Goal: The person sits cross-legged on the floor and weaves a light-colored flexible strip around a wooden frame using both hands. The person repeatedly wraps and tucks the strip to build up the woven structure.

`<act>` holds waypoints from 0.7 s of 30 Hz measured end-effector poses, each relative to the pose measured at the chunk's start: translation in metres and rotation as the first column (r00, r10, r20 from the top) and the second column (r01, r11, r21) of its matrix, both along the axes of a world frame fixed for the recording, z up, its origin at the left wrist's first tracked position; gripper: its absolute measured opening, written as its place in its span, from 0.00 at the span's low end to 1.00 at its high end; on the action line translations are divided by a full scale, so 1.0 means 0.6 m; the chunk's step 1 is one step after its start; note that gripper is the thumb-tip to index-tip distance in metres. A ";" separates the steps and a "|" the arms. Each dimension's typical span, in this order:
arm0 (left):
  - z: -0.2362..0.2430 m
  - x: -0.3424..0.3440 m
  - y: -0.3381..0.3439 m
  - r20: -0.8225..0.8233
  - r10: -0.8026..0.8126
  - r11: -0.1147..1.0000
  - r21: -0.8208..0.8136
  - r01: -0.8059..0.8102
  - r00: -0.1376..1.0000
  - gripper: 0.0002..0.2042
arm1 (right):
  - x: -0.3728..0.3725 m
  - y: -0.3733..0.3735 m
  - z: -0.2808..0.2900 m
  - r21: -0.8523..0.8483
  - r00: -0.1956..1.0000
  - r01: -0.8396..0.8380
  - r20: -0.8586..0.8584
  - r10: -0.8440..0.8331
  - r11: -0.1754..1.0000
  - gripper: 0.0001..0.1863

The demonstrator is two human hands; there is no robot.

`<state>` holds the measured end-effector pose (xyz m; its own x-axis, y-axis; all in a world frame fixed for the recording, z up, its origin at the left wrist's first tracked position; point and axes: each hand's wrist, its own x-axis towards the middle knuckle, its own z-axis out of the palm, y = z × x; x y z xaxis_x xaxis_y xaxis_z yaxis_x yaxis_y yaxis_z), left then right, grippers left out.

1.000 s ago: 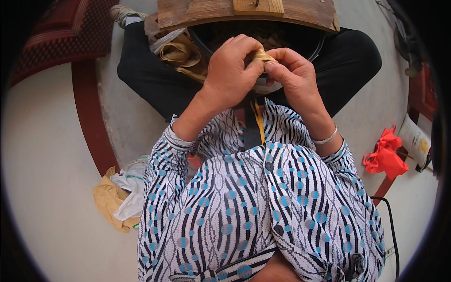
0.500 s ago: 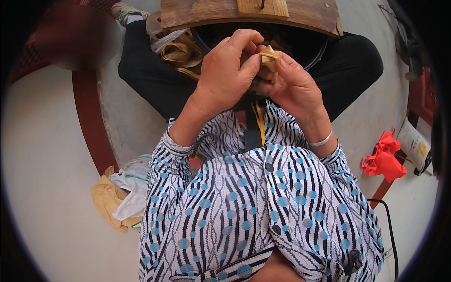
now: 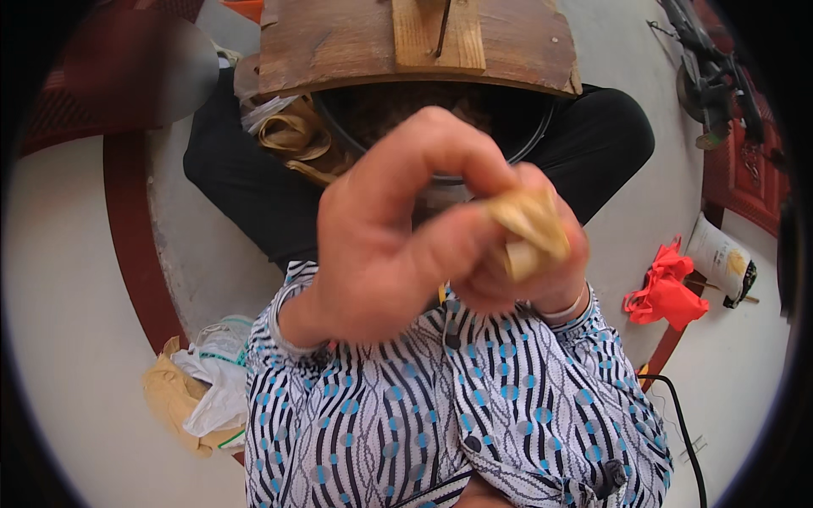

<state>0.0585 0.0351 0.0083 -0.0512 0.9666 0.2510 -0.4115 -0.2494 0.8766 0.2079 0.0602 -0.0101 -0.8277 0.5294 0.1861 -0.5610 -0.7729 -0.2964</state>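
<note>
Left hand (image 3: 373, 254) clamps folded tan strip (image 3: 532, 222), right hand (image 3: 559, 284) clamps same piece, both blurred, dark basin (image 3: 527, 120) beyond

Two hands, a left hand (image 3: 368, 250) and a right hand (image 3: 569, 273), share one folded tan piece (image 3: 532, 230). On the far side are one wooden board (image 3: 330, 42) bearing one wooden block (image 3: 415, 38) and one nail (image 3: 442, 32), and one dark basin (image 3: 521, 118). One red bag (image 3: 667, 289) lies right, one white plastic bag (image 3: 216, 391) left.
</note>
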 end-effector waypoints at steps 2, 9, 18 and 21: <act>0.042 0.018 -0.004 0.044 0.091 0.974 0.203 -0.098 0.995 0.11 | -0.018 -0.018 0.051 0.093 0.987 -0.018 -0.158 0.032 0.995 0.13; 0.096 0.122 -0.034 0.316 0.320 0.830 0.361 -0.426 0.893 0.13 | -0.065 -0.073 0.077 0.195 0.977 0.032 -0.214 0.011 0.980 0.12; 0.056 0.096 0.043 0.129 0.118 0.613 0.771 -0.174 0.985 0.10 | -0.075 -0.087 0.068 0.201 0.982 0.127 -0.161 -0.096 0.971 0.10; 0.058 0.091 0.057 0.118 0.061 0.563 0.816 -0.132 0.991 0.09 | -0.074 -0.090 0.072 0.186 0.983 0.138 -0.149 -0.111 0.973 0.10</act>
